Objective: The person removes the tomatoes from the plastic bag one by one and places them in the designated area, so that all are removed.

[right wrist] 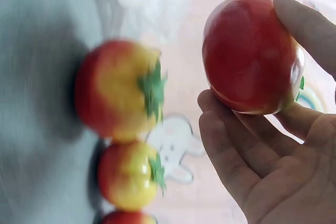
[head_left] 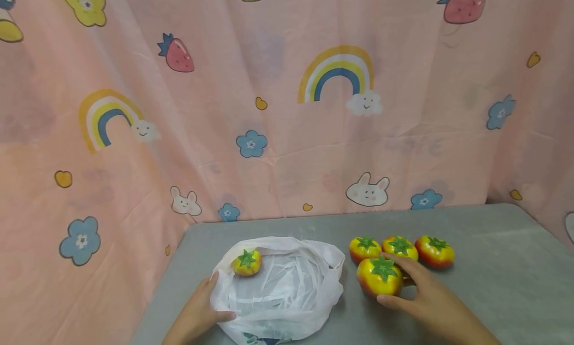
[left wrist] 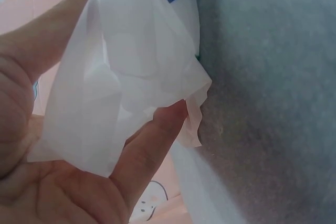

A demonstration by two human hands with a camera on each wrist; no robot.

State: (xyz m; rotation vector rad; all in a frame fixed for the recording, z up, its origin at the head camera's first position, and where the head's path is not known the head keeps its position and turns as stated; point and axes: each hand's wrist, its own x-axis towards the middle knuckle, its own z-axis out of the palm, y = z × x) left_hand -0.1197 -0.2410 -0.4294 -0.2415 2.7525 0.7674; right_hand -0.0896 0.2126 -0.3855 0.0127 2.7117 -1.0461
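A white plastic bag (head_left: 329, 290) lies on the table with its mouth spread open upward. Inside, by the far left wall, is one red-and-yellow tomato (head_left: 246, 266) with a green leafy top. My left hand (head_left: 199, 307) grips the bag's left rim, with film between thumb and fingers in the left wrist view. In my right hand (head_left: 419, 292), a tomato (right wrist: 252, 53) is held between thumb and fingers, raised above the table right of the bag. Behind it, three similar tomatoes (head_left: 435, 252) sit in a row on the table.
The grey table (head_left: 506, 270) extends to the right of the tomatoes. A pink patterned curtain (head_left: 287, 180) hangs along the table's back edge and at its sides.
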